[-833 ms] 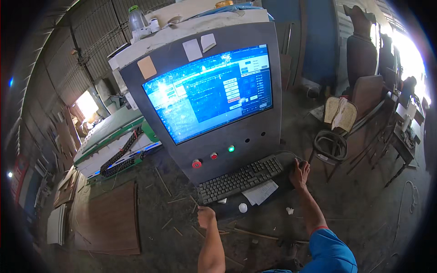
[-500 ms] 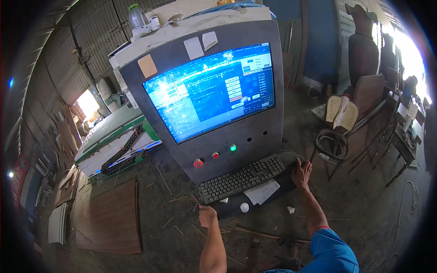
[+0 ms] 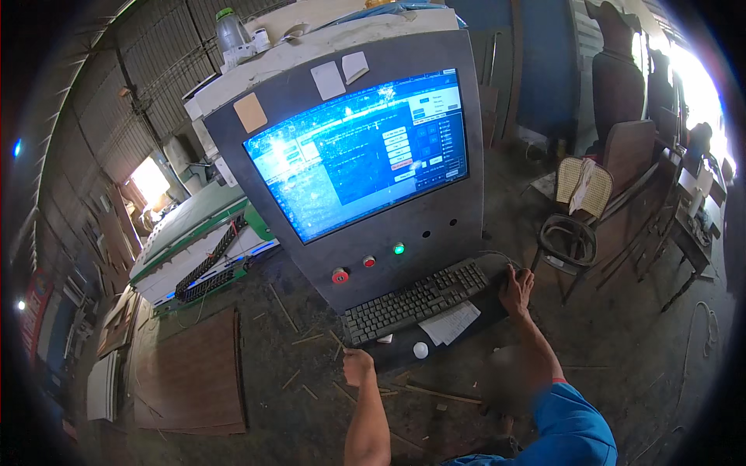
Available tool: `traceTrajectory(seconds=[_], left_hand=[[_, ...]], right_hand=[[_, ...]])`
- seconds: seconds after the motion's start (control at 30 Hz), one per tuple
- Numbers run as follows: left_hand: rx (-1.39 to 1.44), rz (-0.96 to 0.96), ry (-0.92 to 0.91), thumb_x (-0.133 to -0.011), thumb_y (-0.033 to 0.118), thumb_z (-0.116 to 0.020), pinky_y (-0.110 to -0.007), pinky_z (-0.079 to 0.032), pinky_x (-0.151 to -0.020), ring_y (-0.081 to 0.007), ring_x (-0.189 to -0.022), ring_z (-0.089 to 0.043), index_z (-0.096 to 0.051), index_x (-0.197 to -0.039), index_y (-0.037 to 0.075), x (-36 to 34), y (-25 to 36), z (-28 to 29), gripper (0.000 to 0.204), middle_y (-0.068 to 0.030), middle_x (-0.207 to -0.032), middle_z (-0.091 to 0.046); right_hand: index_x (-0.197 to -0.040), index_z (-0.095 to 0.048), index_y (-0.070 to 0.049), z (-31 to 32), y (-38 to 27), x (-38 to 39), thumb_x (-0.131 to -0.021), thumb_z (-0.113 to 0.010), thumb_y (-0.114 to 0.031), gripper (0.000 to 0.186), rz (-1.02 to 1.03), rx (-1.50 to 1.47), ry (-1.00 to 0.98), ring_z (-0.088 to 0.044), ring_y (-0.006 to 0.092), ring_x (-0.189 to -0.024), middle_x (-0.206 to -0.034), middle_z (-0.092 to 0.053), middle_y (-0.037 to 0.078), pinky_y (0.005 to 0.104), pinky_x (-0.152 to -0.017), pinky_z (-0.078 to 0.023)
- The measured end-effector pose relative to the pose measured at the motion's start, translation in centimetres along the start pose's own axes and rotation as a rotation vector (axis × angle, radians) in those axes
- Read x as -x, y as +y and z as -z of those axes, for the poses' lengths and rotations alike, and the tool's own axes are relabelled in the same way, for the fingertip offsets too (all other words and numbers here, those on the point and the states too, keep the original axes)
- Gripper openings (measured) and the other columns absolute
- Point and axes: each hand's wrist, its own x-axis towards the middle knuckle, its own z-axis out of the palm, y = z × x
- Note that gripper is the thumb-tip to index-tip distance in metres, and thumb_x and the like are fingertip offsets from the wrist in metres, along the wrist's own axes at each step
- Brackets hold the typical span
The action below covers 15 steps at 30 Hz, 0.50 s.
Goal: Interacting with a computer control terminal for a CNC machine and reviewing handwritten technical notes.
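Note:
My left hand [image 3: 358, 366] is closed around the left front corner of the dark keyboard shelf [image 3: 398, 356]. My right hand [image 3: 516, 292] rests at the shelf's right end, fingers curled over a computer mouse that is almost wholly hidden; a thin cable [image 3: 497, 254] runs to it. Between my hands lies a black keyboard [image 3: 416, 301]. In front of it are white paper sheets [image 3: 451, 323] and a small round white object [image 3: 420, 350]. Above stands a grey control cabinet [image 3: 311, 273] with a lit blue screen [image 3: 365, 155].
On the cabinet front are a red knob [image 3: 339, 276], a red button [image 3: 369, 262] and a lit green button [image 3: 399, 248]. A long green-and-white machine [image 3: 194, 241] stands left, brown boards [image 3: 186, 380] near it. Cane-backed chair [image 3: 579, 186] is right. Wood strips [image 3: 443, 394] litter the floor.
The view has shifted slightly. Both my hands keep their places at the two ends of the shelf, and the screen looks the same.

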Motion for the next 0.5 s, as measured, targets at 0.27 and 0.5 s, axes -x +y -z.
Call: traceTrajectory(seconds=[0.27, 0.5], left_hand=[[0.031, -0.015, 0.021, -0.102, 0.040, -0.025, -0.055, -0.049, -0.090, -0.0398, -0.104, -0.064, -0.067, -0.112, 0.002, 0.47, 0.14, 0.38, 0.057, -0.0206, -0.110, -0.067], [0.009, -0.014, 0.033, -0.103, 0.041, -0.025, -0.052, -0.051, -0.088, -0.0379, -0.101, -0.065, -0.067, -0.110, 0.001, -0.01, 0.23, -0.04, 0.059, -0.0191, -0.109, -0.068]], right_hand=[[-0.131, -0.053, -0.013, 0.01, 0.16, 0.07, -0.077, -0.061, -0.013, 0.054, 0.015, 0.014, 0.000, -0.043, 0.0402, -0.105, -0.111, -0.043, 0.022, 0.0498, -0.088, -0.039], [-0.130, -0.053, -0.012, -0.25, 0.06, -0.16, -0.079, -0.060, -0.013, 0.052, -0.002, 0.021, -0.013, -0.043, 0.0407, -0.105, -0.112, -0.043, 0.023, 0.0498, -0.087, -0.039]])
